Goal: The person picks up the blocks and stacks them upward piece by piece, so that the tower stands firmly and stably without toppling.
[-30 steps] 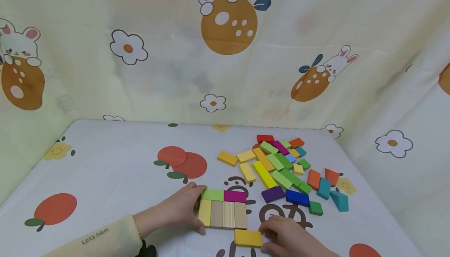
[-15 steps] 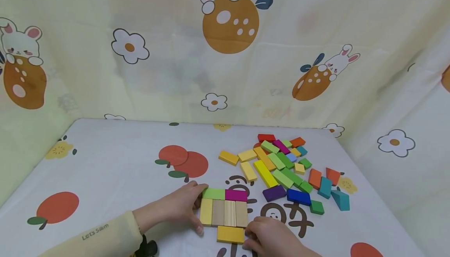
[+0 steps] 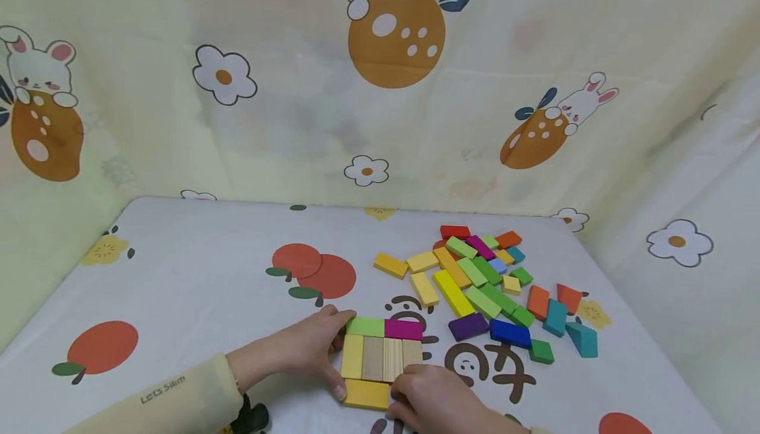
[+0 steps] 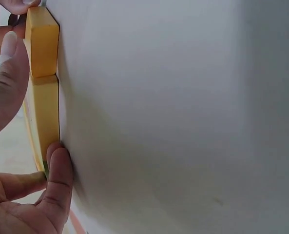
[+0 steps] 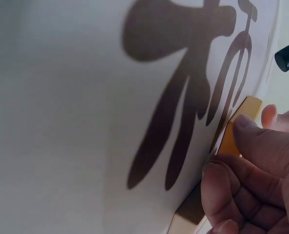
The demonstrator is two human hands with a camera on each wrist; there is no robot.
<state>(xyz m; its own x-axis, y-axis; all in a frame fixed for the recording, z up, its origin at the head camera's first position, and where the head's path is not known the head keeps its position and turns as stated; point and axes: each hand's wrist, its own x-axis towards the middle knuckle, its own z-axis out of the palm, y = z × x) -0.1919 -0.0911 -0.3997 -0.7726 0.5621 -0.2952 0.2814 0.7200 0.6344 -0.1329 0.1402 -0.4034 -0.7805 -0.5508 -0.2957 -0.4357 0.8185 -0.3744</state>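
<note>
Several blocks lie flat together near the table's front: a light green block [image 3: 366,326] and a magenta block [image 3: 404,329] on top, then a pale yellow block [image 3: 353,357] beside three plain wooden blocks [image 3: 373,358]. Along their front edge lies a deep yellow block [image 3: 365,395]. My right hand [image 3: 439,398] pinches its right end between thumb and curled fingers, partly covering the rightmost wooden block. My left hand [image 3: 309,348] spans the group's left side, thumb by the deep yellow block. In the left wrist view, its fingers [image 4: 59,187] touch the far end of this side.
A loose spread of coloured blocks lies at the back right, among them a purple block [image 3: 468,326], a blue block [image 3: 510,334] and a teal triangular block [image 3: 582,340]. A printed cloth covers the table [image 3: 196,269]. A patterned curtain [image 3: 285,124] hangs behind it.
My right hand has slid the deep yellow block left along the front of the group, until its left end is by my left thumb. The left hand stays at the group's side.
</note>
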